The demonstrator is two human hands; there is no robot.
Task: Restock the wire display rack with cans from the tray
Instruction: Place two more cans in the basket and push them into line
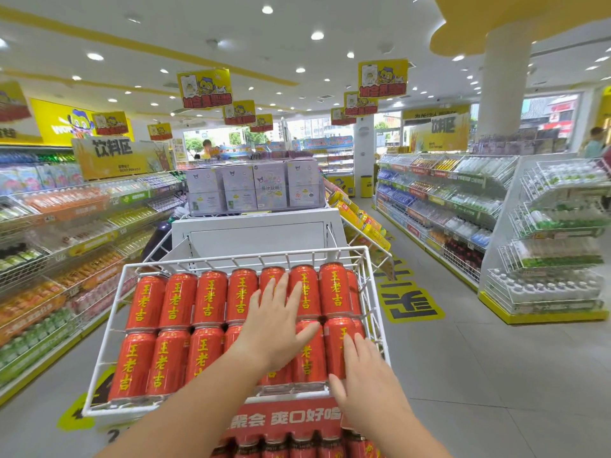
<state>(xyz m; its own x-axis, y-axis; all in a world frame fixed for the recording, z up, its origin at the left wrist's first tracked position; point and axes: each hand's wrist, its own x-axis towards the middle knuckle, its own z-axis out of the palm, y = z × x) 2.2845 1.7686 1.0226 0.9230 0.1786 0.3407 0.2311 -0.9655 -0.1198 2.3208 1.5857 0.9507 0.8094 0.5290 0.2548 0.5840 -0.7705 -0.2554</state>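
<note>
1. The head-worn camera is looking from above and just behind the white wire display rack (367, 259), down over its near rim.
2. It is facing forward and tilting down, so the rack's red cans with yellow lettering (178, 299) are filling the lower middle of the frame.
3. It is sitting close to the rack: the left hand (274, 322) and right hand (370, 381) are reaching in from the bottom edge.
4. The wide lens is bending lines near the edges and taking in the white ceiling with round lights (231, 44) above the rack and long stocked drink shelves (82, 226) on either side of it.
5. The bottom edge is cutting off the red paper banner (291, 419) below the rack.
</note>
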